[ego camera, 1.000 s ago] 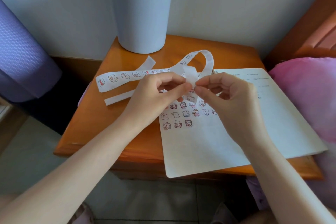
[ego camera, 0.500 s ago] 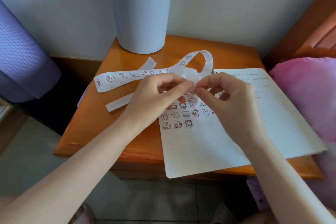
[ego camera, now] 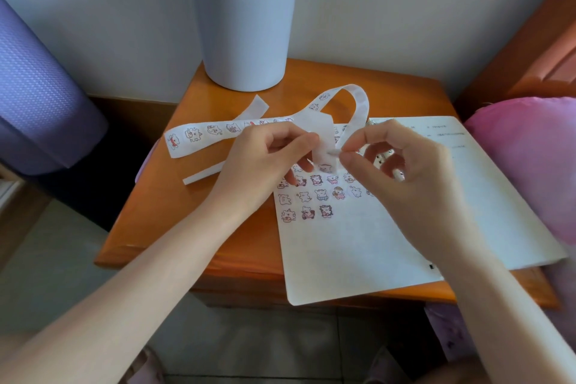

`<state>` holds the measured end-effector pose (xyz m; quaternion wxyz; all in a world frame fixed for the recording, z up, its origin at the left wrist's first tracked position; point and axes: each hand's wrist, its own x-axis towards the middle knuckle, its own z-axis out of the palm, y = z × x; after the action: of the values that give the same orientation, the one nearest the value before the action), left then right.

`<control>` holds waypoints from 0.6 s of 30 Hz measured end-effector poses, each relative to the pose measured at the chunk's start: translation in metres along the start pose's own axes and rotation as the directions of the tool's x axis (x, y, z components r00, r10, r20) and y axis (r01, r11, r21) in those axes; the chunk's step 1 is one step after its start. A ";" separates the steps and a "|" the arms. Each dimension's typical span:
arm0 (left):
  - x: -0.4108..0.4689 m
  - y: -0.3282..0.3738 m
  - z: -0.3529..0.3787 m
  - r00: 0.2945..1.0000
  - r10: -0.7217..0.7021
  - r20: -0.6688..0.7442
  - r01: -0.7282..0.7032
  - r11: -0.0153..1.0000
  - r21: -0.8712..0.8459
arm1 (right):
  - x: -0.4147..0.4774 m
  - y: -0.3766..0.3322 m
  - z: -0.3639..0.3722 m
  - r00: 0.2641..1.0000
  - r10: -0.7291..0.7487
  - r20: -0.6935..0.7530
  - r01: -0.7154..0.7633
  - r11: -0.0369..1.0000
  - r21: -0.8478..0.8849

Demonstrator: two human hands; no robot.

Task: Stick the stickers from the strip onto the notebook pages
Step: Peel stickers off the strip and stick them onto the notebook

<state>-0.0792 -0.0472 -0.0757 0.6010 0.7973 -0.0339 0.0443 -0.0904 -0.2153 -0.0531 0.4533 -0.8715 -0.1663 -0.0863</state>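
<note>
Notebook (ego camera: 358, 243) lies open at the table's (ego camera: 174, 215) 5 o'clock side. Rows of stickers (ego camera: 314, 196) fill its 10 o'clock corner, directly under the hands.

Left hand (ego camera: 265, 159): fingers curled, thumb and forefinger pinching the strip (ego camera: 212, 134) at its fold. The strip's tail runs toward 9 o'clock and a loop arches at 12 o'clock.

Right hand (ego camera: 396, 165): thumb and forefinger pinch the strip's free edge, other fingers loosely spread. It is probably lifting a sticker corner, but that is too small to confirm.

Risks:
- A fast peel tears the sticker or curls it onto itself.
- Placement lands crooked or overlaps a neighbour.
- The slack tail slides off the 9 o'clock edge.
</note>
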 end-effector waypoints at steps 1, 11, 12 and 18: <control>-0.001 0.000 0.000 1.000 0.002 0.001 -0.002 1.000 0.014 | 0.001 0.001 -0.004 0.998 0.058 0.031 -0.059 0.998 0.035; -0.003 0.000 0.002 1.000 0.005 0.010 -0.005 0.998 0.057 | 0.003 0.010 -0.018 0.871 0.406 0.277 -0.405 0.912 -0.066; -0.003 0.000 0.002 1.000 0.002 0.011 -0.003 0.999 0.055 | 0.003 0.010 -0.017 0.867 0.411 0.281 -0.408 0.910 -0.071; -0.002 -0.001 0.002 1.000 -0.002 0.011 0.001 0.998 0.056 | 0.000 0.009 -0.009 0.868 0.426 0.256 -0.402 0.904 -0.144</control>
<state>-0.0809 -0.0491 -0.0779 0.5783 0.8141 -0.0353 0.0404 -0.0875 -0.2274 -0.0547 0.3951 -0.9086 -0.0344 0.1307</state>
